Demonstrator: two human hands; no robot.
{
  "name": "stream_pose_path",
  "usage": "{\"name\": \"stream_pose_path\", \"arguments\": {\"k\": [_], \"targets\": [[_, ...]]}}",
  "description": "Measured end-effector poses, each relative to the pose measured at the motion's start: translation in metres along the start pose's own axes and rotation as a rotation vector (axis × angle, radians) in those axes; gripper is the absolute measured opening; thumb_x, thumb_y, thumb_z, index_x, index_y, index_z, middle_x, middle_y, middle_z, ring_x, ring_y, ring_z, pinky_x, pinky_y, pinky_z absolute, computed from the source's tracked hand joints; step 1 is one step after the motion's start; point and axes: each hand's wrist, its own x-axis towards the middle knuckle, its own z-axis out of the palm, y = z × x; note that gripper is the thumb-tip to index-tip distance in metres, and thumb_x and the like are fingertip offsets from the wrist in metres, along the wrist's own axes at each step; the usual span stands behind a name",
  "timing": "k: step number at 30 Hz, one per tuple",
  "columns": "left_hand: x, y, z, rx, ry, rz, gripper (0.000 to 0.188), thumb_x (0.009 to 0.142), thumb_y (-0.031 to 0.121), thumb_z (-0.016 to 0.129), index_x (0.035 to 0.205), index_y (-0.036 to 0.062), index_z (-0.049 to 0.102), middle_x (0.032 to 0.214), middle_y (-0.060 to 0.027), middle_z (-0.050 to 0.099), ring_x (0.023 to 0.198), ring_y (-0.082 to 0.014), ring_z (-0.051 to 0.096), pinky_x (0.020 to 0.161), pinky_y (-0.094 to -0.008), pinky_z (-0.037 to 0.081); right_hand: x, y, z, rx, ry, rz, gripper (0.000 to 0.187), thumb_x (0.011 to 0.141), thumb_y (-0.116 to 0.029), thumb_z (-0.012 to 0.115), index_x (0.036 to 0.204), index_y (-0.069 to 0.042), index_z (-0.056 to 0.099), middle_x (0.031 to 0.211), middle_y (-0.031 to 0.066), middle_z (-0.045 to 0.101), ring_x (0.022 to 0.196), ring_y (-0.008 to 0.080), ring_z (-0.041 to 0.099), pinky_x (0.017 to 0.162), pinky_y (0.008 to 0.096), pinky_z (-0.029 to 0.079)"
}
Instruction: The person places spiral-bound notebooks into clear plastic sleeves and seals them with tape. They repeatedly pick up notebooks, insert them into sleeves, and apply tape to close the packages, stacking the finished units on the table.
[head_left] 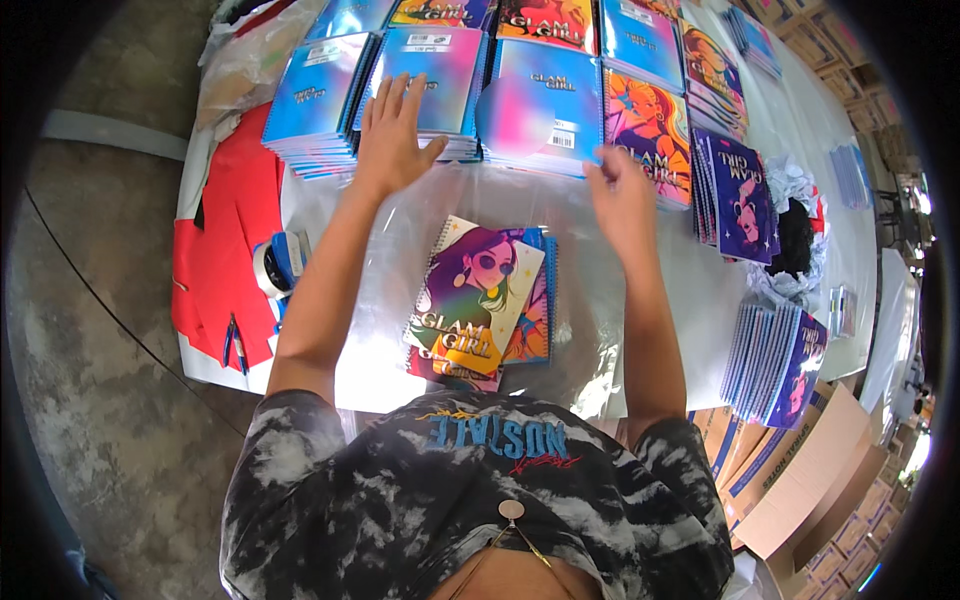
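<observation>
My left hand (398, 140) lies palm down with its fingers spread on a stack of blue and pink spiral notebooks (432, 85). My right hand (622, 190) is blurred at the near right corner of another blue notebook stack (545, 100), close to the notebooks with an orange cartoon cover (652, 140). Whether its curled fingers grip anything is hard to see. In front of me, a small loose pile holds a white-edged notebook (475, 290) with a long-haired figure in sunglasses. A red-covered notebook (440, 372) and a blue-edged one (543, 310) stick out beneath it.
Left are red sheets (225, 230), a tape roll (268, 272) and pens (235, 345). Purple notebooks (738, 195), crumpled plastic (795, 270) and another notebook stack (770, 360) line the right side. An open cardboard box (810, 470) stands beside the table's near right edge.
</observation>
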Motion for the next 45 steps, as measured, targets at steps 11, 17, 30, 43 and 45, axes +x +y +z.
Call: {"name": "stream_pose_path", "arguments": {"k": [11,17,30,43,45], "targets": [[-0.032,-0.004,-0.069,-1.055,0.4,-0.408,0.029,0.088,0.02,0.06,0.113,0.0055,0.057,0.089,-0.0041,0.066,0.077,-0.0157,0.063,0.064,-0.0293,0.051,0.056,-0.033,0.057,0.261,-0.082,-0.142,0.068,0.084,-0.044,0.059,0.131,0.001,0.041,0.136,0.0226,0.039,0.128,0.0353,0.033,0.105,0.0432,0.028],[-0.05,0.058,-0.091,-1.351,0.161,-0.436,0.033,0.094,0.026,0.051,0.116,0.0012,0.053,0.098,-0.0089,0.063,0.083,-0.0151,0.061,0.063,-0.0284,0.055,0.018,-0.095,0.002,1.567,-0.12,-0.164,0.024,0.086,-0.002,0.056,0.11,-0.006,0.055,0.105,0.0027,0.062,0.093,0.0131,0.06,0.083,0.029,0.047],[-0.168,0.065,0.011,0.093,-0.26,-0.369,0.055,0.074,0.042,0.07,0.112,0.0053,0.054,0.09,-0.0149,0.061,0.086,-0.0288,0.06,0.073,-0.0385,0.047,-0.074,-0.025,-0.109,1.6,0.181,-0.161,0.025,0.089,-0.003,0.053,0.113,-0.005,0.057,0.11,0.0092,0.062,0.1,0.0186,0.06,0.088,0.0366,0.048],[-0.133,0.063,-0.104,-1.223,0.469,-0.704,0.023,0.097,0.025,0.045,0.091,0.0054,0.056,0.076,0.0033,0.055,0.064,-0.0028,0.046,0.055,-0.0188,0.036,-0.108,-0.016,-0.132,1.984,-0.352,-0.324,0.039,0.094,-0.022,0.044,0.128,-0.002,0.041,0.118,0.0126,0.054,0.108,0.0279,0.053,0.09,0.0441,0.041],[-0.152,0.062,-0.07,-1.012,0.334,-0.765,0.026,0.095,0.03,0.05,0.087,0.005,0.055,0.072,0.0037,0.052,0.061,-0.0037,0.042,0.052,-0.0193,0.033,-0.106,-0.036,-0.132,2.081,-0.448,-0.273,0.04,0.094,-0.026,0.045,0.128,-0.006,0.042,0.118,0.0095,0.054,0.108,0.0251,0.053,0.09,0.0437,0.041]]}}
